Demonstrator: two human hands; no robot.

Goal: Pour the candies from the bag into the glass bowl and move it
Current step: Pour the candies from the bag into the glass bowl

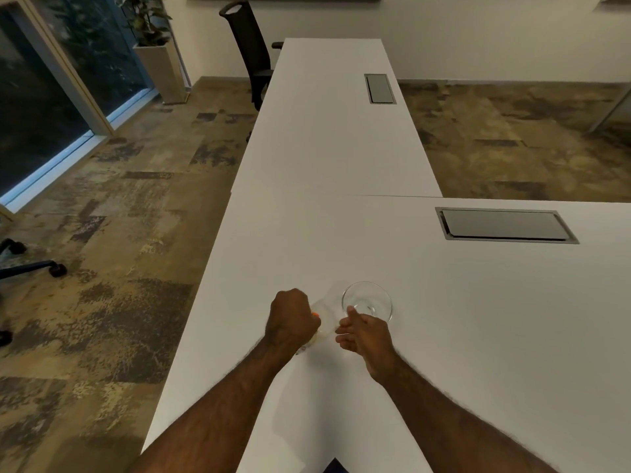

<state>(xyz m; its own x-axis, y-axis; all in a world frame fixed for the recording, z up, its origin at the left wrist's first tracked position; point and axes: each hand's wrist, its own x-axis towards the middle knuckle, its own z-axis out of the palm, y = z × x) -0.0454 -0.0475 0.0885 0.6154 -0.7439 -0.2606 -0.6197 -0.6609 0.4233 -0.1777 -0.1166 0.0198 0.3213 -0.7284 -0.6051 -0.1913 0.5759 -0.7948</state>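
Your left hand (293, 319) clenches the clear plastic candy bag (326, 317); your right hand (363, 334), fingers loosely spread, touches it. The clear glass bowl (384, 302) sits just right of the bag on the white desk (478, 319).

Two long white surfaces (327, 138) meet over mottled brown carpet (136, 206). A black chair (251, 52) and potted plant (153, 32) stand near dark windows (41, 107). Light is dim.

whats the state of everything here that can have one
glass bowl: upright, empty
bag: held beside the bowl, not yet poured
left hand: fisted round the bag
right hand: fingers at the bag's edge, grip unclear
near cable hatch: closed
far cable hatch: closed
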